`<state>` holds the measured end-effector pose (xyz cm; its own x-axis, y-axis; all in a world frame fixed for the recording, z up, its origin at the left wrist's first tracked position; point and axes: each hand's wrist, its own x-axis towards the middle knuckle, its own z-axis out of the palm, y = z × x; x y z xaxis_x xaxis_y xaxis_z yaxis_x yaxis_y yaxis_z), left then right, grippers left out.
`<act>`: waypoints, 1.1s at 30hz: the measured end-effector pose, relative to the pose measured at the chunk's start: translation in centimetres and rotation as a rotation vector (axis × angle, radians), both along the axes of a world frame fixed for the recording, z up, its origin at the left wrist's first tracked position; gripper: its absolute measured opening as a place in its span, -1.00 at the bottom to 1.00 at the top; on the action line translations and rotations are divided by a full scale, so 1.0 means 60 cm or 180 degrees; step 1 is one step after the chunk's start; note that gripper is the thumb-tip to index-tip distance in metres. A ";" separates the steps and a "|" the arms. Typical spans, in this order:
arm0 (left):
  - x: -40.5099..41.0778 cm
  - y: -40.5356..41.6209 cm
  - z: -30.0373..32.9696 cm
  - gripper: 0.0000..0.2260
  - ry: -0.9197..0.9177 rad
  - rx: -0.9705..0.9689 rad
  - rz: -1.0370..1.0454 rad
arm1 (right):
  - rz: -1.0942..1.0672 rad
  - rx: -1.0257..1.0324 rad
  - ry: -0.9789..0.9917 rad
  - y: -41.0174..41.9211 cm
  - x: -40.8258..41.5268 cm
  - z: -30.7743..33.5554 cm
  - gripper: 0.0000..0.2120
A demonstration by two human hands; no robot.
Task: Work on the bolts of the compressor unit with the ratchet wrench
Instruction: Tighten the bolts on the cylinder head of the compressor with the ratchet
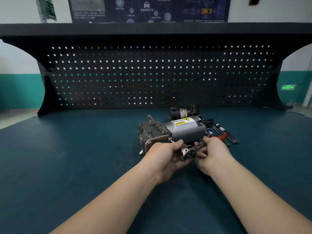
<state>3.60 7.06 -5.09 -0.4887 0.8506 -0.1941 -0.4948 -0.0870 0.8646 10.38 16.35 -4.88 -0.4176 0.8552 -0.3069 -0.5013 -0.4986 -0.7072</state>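
- While I watch through the head camera, the dark pegboard fills the back of the bench, and its top shelf cuts off a plastic bottle and a dark poster at the upper edge, so I cannot read either.
- The teal worktop runs from the pegboard down to the bottom edge, where my forearms leave the picture.
- The compressor unit lies on the worktop right of centre, its long axis running left to right and slightly away from me, the finned metal head on the left, the grey motor can with the yellow warning label on the right.
- A second dark cylindrical part sits just behind it, partly hidden; I cannot make out what it is.
- My left hand is curled under the head of the ratchet wrench, holding it just in front of the compressor.
- My right hand grips the wrench's handle, which its fingers hide; the tool runs roughly left to right between both hands.
- A cluster of loose tools, one with red grips, lies right of the compressor, half covered by my right hand.
- One bolt sticks out of the head towards me, near my left fingertips.
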 end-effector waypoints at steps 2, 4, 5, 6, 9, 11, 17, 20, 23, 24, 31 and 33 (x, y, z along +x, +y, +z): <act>0.000 0.000 -0.002 -0.89 0.0010 -0.0018 -0.0006 | -0.0129 0.0528 -0.0060 0.000 -0.001 0.001 -0.74; -0.002 -0.001 -0.003 -0.88 0.0088 -0.0010 -0.0007 | -0.0493 0.1896 -0.0177 -0.005 0.001 0.009 -0.75; -0.001 -0.003 -0.002 -0.88 0.0145 -0.0002 -0.0024 | -0.0611 0.2686 -0.0275 -0.012 0.002 0.013 -0.77; -0.001 -0.005 -0.002 -0.88 0.0202 0.0009 -0.0053 | -0.0637 0.3412 -0.0349 -0.021 0.002 0.014 -0.81; -0.001 -0.010 -0.001 -0.88 0.0266 0.0029 -0.0121 | -0.0707 0.4611 -0.0679 -0.046 -0.004 0.005 -0.85; -0.001 -0.010 0.000 -0.89 0.0205 0.0066 -0.0092 | -0.0865 0.4420 -0.0774 -0.046 -0.007 0.005 -0.84; 0.002 0.001 -0.001 -0.89 -0.0035 0.0056 0.0014 | -0.0053 0.0427 -0.0129 0.002 0.002 0.007 -0.77; 0.001 -0.001 -0.008 -0.83 0.0054 -0.0162 0.0010 | -0.0126 0.1129 -0.0195 0.003 -0.001 0.005 -0.77; 0.002 -0.006 -0.011 -0.82 -0.0030 -0.0217 -0.0016 | -0.0498 0.3075 -0.0469 -0.012 0.003 0.013 -0.78; 0.001 -0.006 -0.011 -0.84 -0.0108 -0.0193 -0.0011 | -0.0541 0.3659 -0.0539 -0.019 0.004 0.014 -0.81; -0.005 -0.004 -0.010 -0.93 -0.0158 -0.0203 0.0162 | -0.0922 0.3654 -0.1027 -0.031 -0.001 0.010 -0.78; -0.003 -0.005 -0.009 -0.93 -0.0202 -0.0195 0.0139 | -0.0736 0.2315 -0.0944 -0.012 -0.002 0.011 -0.77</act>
